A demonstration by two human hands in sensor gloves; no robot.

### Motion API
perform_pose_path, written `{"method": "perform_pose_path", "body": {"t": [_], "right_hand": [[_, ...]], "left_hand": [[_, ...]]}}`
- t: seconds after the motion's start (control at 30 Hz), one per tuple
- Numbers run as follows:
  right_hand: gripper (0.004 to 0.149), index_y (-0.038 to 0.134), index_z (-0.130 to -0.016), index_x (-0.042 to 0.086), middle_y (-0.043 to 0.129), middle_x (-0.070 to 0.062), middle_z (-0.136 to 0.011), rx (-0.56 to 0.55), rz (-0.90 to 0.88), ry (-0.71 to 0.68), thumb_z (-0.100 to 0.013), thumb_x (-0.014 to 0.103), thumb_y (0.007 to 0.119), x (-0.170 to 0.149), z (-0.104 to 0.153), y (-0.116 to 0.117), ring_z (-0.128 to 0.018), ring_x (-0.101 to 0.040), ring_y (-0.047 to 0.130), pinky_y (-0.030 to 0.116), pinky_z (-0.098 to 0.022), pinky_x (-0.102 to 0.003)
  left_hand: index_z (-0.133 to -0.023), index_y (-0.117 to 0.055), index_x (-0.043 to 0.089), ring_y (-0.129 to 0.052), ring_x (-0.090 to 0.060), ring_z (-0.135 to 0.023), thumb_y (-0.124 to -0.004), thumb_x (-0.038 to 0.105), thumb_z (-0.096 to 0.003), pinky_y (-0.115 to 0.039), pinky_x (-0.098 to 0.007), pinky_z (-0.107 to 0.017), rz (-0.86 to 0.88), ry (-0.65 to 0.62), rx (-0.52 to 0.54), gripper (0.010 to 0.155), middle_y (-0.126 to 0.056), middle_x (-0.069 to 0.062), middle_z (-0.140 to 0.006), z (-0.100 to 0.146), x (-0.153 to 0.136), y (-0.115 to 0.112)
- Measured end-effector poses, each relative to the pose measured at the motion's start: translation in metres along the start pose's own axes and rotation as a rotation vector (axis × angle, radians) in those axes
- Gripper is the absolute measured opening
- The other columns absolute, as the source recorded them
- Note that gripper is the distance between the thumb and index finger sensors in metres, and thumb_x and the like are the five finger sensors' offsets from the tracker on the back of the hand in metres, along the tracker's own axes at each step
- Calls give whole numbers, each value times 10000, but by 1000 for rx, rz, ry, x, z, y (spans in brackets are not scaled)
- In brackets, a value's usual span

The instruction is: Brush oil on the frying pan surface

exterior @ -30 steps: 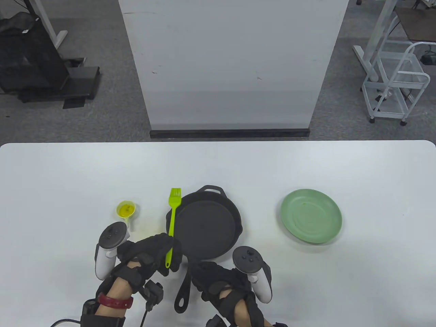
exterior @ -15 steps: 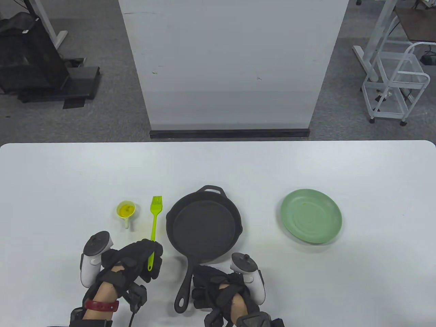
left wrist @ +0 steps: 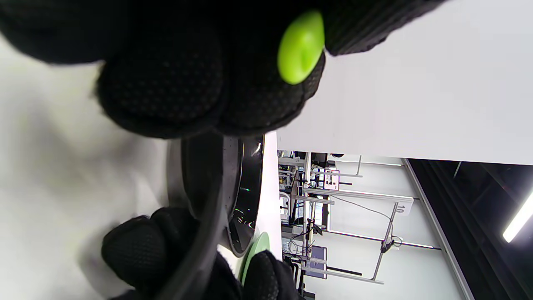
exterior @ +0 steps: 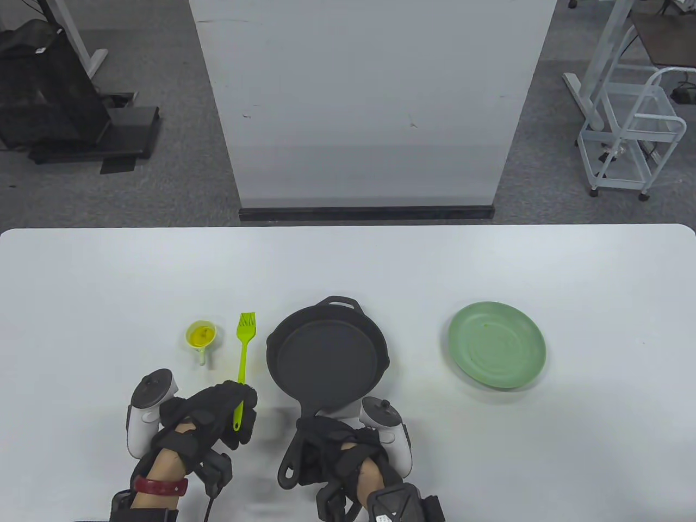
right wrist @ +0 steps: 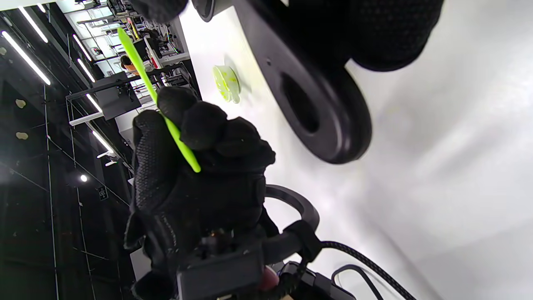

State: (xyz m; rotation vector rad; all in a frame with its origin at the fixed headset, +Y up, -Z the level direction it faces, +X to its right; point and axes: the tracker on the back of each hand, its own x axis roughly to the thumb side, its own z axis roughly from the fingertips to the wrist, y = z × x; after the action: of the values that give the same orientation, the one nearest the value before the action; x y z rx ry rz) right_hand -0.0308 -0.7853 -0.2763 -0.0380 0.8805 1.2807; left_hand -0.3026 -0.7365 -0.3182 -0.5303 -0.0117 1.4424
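The black cast-iron frying pan [exterior: 326, 356] lies at the table's middle front, its long handle [exterior: 289, 468] pointing toward me. My right hand [exterior: 318, 443] grips the handle near the pan body; the handle's ring end also shows in the right wrist view [right wrist: 322, 121]. My left hand [exterior: 243, 409] grips the lower handle of the lime-green silicone brush [exterior: 243, 356], bristles pointing away, between the pan and the small yellow oil cup [exterior: 201, 334]. The brush's butt end pokes out of my fingers in the left wrist view [left wrist: 300, 48]. The brush bristles are off the pan.
A green plate [exterior: 496, 344] lies to the right of the pan. The white table [exterior: 489, 261] stretches wide behind and to both sides. A white panel [exterior: 370, 109] stands beyond the far edge. A faint yellowish smear marks the table near the cup.
My left hand carried the brush left, from over the pan's left rim to beside the oil cup. My right hand moved left and closed around the pan handle. The pan shifted slightly.
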Motion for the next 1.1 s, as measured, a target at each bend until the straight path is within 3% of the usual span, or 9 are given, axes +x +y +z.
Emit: {"method": "perform_pose_path", "body": {"t": [0.13, 0.23, 0.3, 0.37, 0.5, 0.77, 0.97, 1.1], "right_hand": [[755, 374, -999, 22, 543, -269, -908, 57, -66, -16, -488, 448, 731, 5, -10, 1, -480, -158, 897, 835, -324, -312], [579, 528, -915, 74, 627, -214, -854, 82, -70, -48, -488, 400, 744, 9, -10, 0, -461, -181, 891, 826, -313, -323], [533, 539, -886, 92, 634, -187, -848, 70, -71, -81, -491, 398, 725, 13, -6, -2, -486, -181, 877, 814, -345, -352], [526, 512, -880, 78, 580, -191, -884, 73, -98, -123, -497, 384, 702, 16, 1, -5, -622, -231, 850, 795, -435, -403], [518, 487, -886, 69, 559, -206, -898, 91, -146, -203, -496, 360, 664, 20, 22, -17, -667, -231, 864, 818, -455, -405], [544, 446, -906, 23, 563, -245, -878, 26, -103, -328, -501, 344, 616, 21, 77, -57, -563, -198, 894, 831, -390, -371], [560, 455, -906, 1, 584, -256, -855, -25, -125, -393, -494, 342, 620, 3, 85, -77, -507, -193, 896, 827, -357, -367], [567, 425, -915, -1, 559, -255, -869, 8, -151, -405, -498, 340, 600, 0, 84, -80, -530, -194, 883, 820, -379, -374]], "left_hand": [[-770, -807, 127, -992, -325, -398, -682, 447, -495, -831, -434, -296, -25, 2, 21, 440, -986, -79, -564, 0, 0, 0], [-769, -808, 124, -994, -328, -395, -683, 445, -495, -831, -436, -295, -26, 6, 14, 440, -987, -80, -563, -1, 0, 1], [-769, -809, 123, -994, -329, -398, -685, 444, -493, -832, -437, -294, -21, 5, 15, 441, -990, -82, -563, 0, -1, 1], [-770, -807, 122, -994, -329, -400, -684, 444, -494, -831, -437, -295, -23, 5, 9, 441, -988, -82, -567, 0, -1, 1], [-773, -804, 125, -992, -330, -405, -683, 444, -495, -830, -438, -298, -35, 2, 1, 440, -986, -82, -571, 3, -2, -2], [-778, -798, 129, -990, -327, -413, -679, 444, -497, -829, -436, -305, -82, 9, -4, 439, -980, -79, -579, 3, -2, -10], [-773, -804, 122, -998, -332, -407, -687, 438, -493, -833, -440, -296, -97, 27, 4, 438, -991, -84, -574, 2, -5, -16], [-771, -808, 104, -1024, -344, -379, -700, 424, -490, -843, -452, -269, -90, 44, 6, 440, -1025, -95, -538, 2, -8, -19]]}}
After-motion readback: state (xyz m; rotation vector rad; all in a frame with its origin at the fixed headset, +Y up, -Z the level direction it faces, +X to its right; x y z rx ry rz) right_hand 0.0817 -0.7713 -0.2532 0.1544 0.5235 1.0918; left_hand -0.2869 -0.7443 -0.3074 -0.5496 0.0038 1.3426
